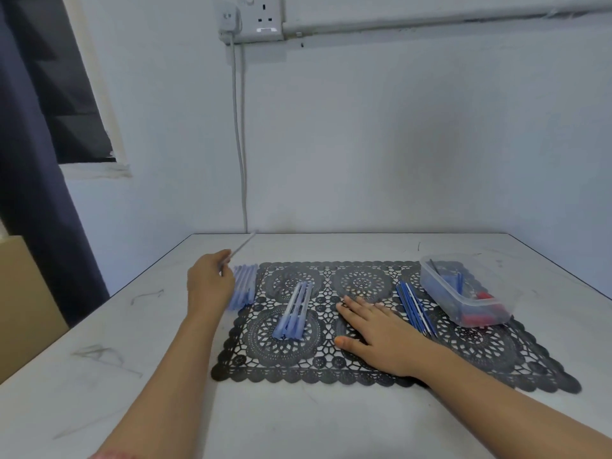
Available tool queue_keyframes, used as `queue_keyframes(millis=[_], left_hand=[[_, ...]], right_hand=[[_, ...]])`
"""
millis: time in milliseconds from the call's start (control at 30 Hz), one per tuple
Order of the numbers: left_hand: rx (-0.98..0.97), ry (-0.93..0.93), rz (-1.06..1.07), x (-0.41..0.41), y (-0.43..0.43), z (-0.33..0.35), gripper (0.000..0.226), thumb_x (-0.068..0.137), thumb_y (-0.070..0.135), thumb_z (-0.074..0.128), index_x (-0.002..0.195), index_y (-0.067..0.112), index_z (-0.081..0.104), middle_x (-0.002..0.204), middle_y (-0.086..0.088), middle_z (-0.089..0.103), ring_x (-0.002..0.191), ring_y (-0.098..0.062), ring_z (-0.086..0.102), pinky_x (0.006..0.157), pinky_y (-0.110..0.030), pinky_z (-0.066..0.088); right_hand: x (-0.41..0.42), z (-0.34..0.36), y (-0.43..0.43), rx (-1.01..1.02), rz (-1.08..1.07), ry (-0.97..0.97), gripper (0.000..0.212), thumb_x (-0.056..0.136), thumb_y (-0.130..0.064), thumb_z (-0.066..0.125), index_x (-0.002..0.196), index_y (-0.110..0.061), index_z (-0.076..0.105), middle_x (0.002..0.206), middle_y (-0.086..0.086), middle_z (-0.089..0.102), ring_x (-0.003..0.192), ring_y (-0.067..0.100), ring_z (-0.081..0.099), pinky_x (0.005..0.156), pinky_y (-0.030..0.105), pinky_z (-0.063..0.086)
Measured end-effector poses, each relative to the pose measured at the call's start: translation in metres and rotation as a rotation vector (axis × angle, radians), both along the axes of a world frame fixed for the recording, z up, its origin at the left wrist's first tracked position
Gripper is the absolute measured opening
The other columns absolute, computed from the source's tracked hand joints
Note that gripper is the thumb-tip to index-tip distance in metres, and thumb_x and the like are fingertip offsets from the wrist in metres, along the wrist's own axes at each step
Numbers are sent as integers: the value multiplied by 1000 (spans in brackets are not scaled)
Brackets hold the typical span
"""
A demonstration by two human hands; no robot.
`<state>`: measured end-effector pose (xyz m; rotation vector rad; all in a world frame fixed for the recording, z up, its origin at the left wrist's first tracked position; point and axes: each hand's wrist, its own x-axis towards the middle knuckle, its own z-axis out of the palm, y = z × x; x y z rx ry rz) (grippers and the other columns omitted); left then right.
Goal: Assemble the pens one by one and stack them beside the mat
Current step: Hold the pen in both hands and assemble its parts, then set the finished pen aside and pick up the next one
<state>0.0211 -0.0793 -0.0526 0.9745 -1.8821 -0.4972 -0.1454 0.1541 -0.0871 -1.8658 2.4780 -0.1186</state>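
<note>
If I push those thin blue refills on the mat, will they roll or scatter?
Probably scatter: the refills lie loose and unbound. Rolling seems limited, since openwork in the lace mat should catch such thin rods. So slender, they likely flex when lifted.

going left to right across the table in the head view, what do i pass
left hand gripping a pen → stack of pens just off the mat's left edge → pen bodies on the mat → right hand lying flat → blue refills → plastic container
</note>
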Motion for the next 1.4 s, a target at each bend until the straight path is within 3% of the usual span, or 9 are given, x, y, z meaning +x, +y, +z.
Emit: queue_keyframes(millis=[300,467,667,833,867,900,967,1233,1400], left_hand=[[375,84,168,30,-28,-25,31,78,-12,48,101,-5,68,98,-22,66,105,-37,58,80,-29,42],[432,95,183,35,-34,-32,38,82,-10,48,118,-5,60,123,-23,58,119,-34,50,104,-32,35],[401,67,175,33,-35,-34,33,86,-7,49,117,-7,60,124,-23,57,120,-34,49,106,-34,34],[382,-1,137,31,-34,-33,24,85,-1,53,100,7,70,99,-20,66,101,-33,57,87,-32,43],[381,-36,109,31,-32,-32,14,85,1,54,75,9,61,91,-16,65,93,-30,57,79,-29,41],[380,-65,94,30,-32,-31,19,85,3,54,91,-2,71,88,-13,64,89,-28,56,76,-27,38],[373,-100,68,28,-31,-31,22,85,6,53,81,22,68,83,-9,61,84,-26,53,75,-27,37],[339,-93,108,27,-32,-33,21,86,8,52,90,12,72,95,-11,66,93,-28,57,81,-29,41],[342,-38,152,28,-34,-35,28,86,7,50,106,8,69,114,-11,66,108,-28,57,89,-32,43]], right_hand=[[-2,-2,1,0,2,-2,111,54,-85,-15,148,-29,1,156,-7,-4,143,11,-2,117,34,2],[0,0,-2,8,7,-7,107,57,-83,-12,148,-30,0,156,-8,-5,143,11,-3,116,34,1],[0,2,-1,12,4,-7,105,58,-81,-10,148,-29,0,156,-7,-5,143,11,-3,116,35,0],[0,2,-1,9,8,-10,114,50,-86,-18,148,-30,0,156,-8,-4,143,11,-2,115,34,0],[0,2,-1,10,8,-10,116,49,-86,-19,148,-30,0,156,-7,-4,143,11,-3,115,35,0],[0,1,-1,10,8,-10,116,49,-86,-19,148,-30,1,156,-7,-4,143,11,-3,115,35,0],[-1,2,-1,11,9,-11,112,52,-85,-16,148,-30,1,156,-7,-4,143,11,-2,115,35,0],[-1,3,0,2,5,-51,104,59,-83,-7,148,-31,6,156,-9,0,143,11,1,116,35,2],[2,17,-1,-148,-24,-231,56,93,-54,36,142,-28,33,147,-5,36,133,11,33,110,29,26]])
